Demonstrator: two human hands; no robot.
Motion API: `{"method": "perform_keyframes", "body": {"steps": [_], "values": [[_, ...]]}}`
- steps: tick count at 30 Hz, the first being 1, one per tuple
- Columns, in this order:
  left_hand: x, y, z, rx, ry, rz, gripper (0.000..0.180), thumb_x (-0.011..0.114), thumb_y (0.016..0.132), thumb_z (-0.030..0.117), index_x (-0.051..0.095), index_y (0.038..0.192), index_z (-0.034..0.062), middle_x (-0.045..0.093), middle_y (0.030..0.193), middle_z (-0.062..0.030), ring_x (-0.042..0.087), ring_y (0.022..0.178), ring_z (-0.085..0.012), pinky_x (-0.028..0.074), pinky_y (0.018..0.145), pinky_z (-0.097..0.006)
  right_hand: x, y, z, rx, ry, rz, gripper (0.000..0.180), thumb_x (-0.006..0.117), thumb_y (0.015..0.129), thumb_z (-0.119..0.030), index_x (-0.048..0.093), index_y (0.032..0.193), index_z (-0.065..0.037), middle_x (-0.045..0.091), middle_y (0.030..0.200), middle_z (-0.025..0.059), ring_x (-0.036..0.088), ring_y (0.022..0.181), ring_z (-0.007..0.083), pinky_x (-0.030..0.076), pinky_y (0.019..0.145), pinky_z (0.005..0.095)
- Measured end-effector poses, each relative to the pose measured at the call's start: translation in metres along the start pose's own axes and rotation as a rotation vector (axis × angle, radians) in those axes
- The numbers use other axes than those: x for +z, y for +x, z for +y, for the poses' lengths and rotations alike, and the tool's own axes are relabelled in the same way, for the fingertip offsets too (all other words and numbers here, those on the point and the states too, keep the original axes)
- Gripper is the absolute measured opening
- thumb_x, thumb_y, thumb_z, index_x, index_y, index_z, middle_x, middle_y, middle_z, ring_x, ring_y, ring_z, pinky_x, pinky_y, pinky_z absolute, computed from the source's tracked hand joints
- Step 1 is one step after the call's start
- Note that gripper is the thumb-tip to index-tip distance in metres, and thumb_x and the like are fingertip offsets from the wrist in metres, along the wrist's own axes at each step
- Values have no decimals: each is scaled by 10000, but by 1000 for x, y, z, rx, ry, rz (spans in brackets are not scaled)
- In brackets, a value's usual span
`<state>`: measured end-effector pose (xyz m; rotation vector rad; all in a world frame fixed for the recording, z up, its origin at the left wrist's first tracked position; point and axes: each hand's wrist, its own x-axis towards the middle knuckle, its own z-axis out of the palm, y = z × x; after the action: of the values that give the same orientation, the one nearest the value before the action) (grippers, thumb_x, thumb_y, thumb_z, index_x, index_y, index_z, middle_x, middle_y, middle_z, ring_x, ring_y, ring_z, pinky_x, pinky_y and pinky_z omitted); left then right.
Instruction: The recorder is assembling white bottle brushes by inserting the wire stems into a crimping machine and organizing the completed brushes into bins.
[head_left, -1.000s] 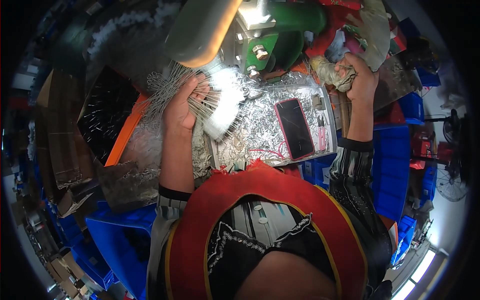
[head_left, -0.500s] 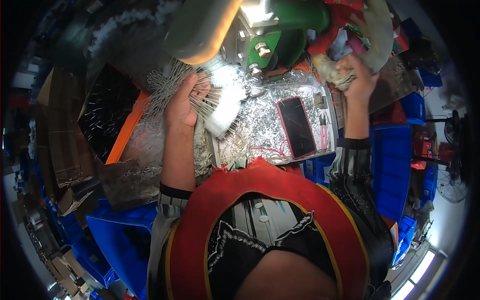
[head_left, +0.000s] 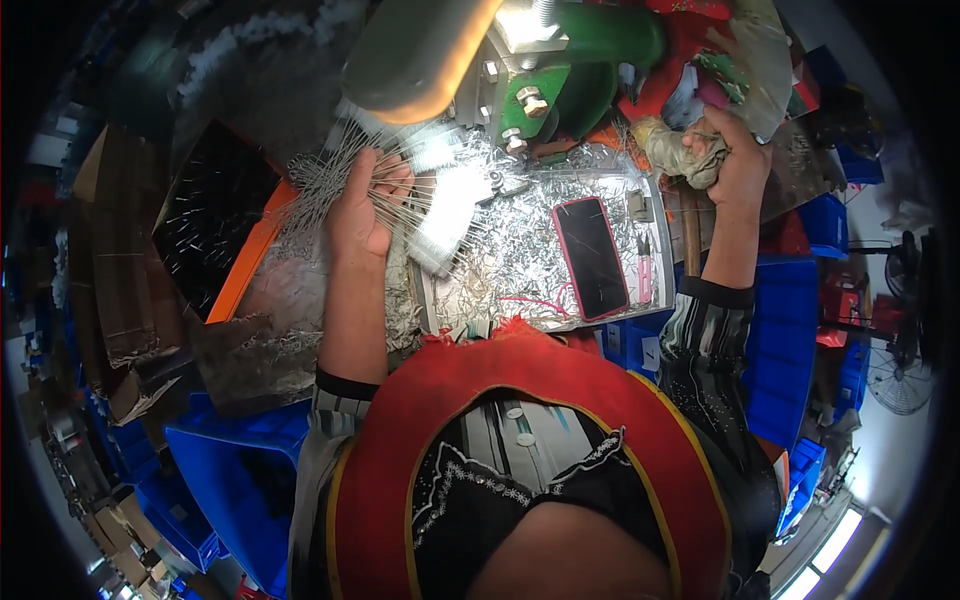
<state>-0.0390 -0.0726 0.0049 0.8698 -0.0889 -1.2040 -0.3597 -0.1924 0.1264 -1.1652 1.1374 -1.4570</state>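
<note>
Unchanged since earlier: left hand (head_left: 362, 205) grasps wire bundle (head_left: 420, 190), long axis pointing right toward green machine (head_left: 560, 70); right hand (head_left: 735, 150) clenches rag (head_left: 680, 150).

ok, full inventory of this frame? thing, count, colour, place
metal wires: one bundle, silver, fanned in left hand
phone: 1, black with red edge, on tray
tray: 1, littered with silver scraps, centre
machine: 1, green, behind tray
bins: several, blue, lower left and right
orange-rimmed bin: 1, left
rag: 1, dirty beige, in right hand
left hand: grip shut on wires
right hand: grip shut on rag
</note>
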Motion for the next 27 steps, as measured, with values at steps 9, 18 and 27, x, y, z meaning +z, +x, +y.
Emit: {"method": "perform_keyframes", "body": {"steps": [9,18,27], "values": [[0,0,-1,33,23,-3,308,615,775,227,495,934,-7,566,849,-126,564,731,-198,475,720,-346,-4,6,3,-66,-95,-60,133,553,699,-27,518,590,39,499,526,124,496,460,201,428,493,291],[10,-5,2,-11,53,-38,203,604,779,135,519,917,13,570,887,-113,558,793,-188,470,770,-330,-6,4,63,-374,187,-244,88,521,716,-25,528,646,29,538,583,104,521,496,169,429,495,279],[11,-5,2,-24,48,-235,316,552,754,-12,449,1053,-30,561,947,-159,555,877,-232,463,799,-333,-10,7,14,-36,58,-62,110,606,656,-33,570,729,41,555,621,97,551,510,186,463,473,283]]}}
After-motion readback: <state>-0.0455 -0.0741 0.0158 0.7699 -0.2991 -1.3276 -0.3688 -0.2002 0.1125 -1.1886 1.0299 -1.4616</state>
